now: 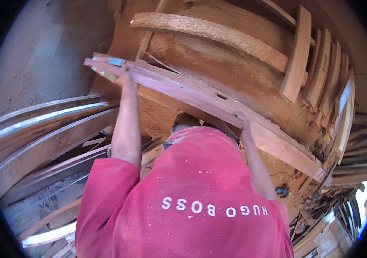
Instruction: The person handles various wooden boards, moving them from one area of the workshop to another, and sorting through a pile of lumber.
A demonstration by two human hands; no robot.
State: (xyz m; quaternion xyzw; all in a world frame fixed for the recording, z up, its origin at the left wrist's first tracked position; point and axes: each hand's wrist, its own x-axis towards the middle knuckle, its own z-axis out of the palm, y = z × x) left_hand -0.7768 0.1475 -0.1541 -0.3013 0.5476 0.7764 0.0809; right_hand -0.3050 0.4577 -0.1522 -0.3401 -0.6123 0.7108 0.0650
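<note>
A long pinkish wooden plank point(179, 92) runs slantwise in front of me, from upper left to lower right. My left hand point(126, 80) is closed on it close to its left end, where blue and pale green patches mark the wood. Farther right along the same plank, my right hand point(245, 125) grips its near edge, with part of the fingers hidden. Against the plank's far side lies a timber with a small dark slot point(222, 96); whether the two are joined I cannot tell.
Beyond the plank, a curved wooden beam point(209, 36) lies over sawdust-covered ground. Several upright boards point(297, 56) lean at the right. Long boards point(50, 124) are stacked at the left. Scrap wood point(316, 215) piles up at the lower right, near a small dark object point(282, 191).
</note>
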